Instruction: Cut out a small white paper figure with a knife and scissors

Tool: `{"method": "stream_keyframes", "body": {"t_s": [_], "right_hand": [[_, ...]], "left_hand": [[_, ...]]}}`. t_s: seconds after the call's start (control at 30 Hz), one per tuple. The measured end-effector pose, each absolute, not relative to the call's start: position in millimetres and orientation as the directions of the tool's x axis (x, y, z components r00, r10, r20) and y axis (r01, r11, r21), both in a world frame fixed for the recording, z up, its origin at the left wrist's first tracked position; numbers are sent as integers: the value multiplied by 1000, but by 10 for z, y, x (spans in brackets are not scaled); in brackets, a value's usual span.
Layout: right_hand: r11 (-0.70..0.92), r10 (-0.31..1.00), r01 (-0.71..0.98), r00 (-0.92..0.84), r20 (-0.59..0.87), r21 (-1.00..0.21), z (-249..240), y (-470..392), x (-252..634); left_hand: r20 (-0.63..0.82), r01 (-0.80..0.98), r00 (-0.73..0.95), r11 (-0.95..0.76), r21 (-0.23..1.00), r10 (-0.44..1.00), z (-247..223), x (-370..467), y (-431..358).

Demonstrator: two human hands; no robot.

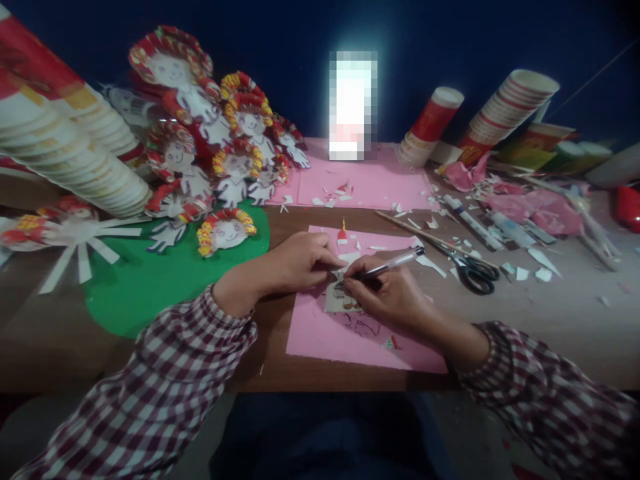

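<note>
A clear pen (393,261) is gripped in my right hand (387,290), its tip down on a small pale piece of paper (340,301) with drawn shapes. My left hand (295,261) rests at the upper left of that piece, index finger stretched out and pressing near its top edge, the other fingers curled with nothing visible in them. Both lie over a pink sheet (310,333) that carries dark scribbled lines below the small piece. A little red and yellow scrap (343,235) sits near the pink sheet's top.
Black scissors (475,273), a thin stick (425,237), glue tubes (473,223) and paper scraps lie right. Stacked paper cups (510,113) stand behind. On the left are a green sheet (130,293), paper dolls (233,233) and more cups (65,153). A bright blurred screen (353,100) stands at the back.
</note>
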State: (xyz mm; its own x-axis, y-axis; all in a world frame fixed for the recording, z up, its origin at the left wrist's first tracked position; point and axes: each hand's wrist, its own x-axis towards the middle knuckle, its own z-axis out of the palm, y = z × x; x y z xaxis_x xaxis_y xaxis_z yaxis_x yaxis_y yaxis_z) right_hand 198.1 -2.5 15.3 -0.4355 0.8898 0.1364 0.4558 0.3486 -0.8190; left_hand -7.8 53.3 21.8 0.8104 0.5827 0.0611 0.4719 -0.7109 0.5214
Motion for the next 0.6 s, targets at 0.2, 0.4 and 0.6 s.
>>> {"method": "stream_keyframes", "body": {"t_s": [0.2,0.4,0.6], "right_hand": [[345,883,447,-452,125,-825,141,-15,1993],[364,878,466,-461,129,-806,139,-12,1996],[362,875,460,-468,125,-811,135,-6,1999]], "left_hand": [[74,458,816,-719,522,574,218,-79,530],[78,458,815,-721,520,574,211,-79,533],[82,461,810,-717,524,580,196,-86,532]]}}
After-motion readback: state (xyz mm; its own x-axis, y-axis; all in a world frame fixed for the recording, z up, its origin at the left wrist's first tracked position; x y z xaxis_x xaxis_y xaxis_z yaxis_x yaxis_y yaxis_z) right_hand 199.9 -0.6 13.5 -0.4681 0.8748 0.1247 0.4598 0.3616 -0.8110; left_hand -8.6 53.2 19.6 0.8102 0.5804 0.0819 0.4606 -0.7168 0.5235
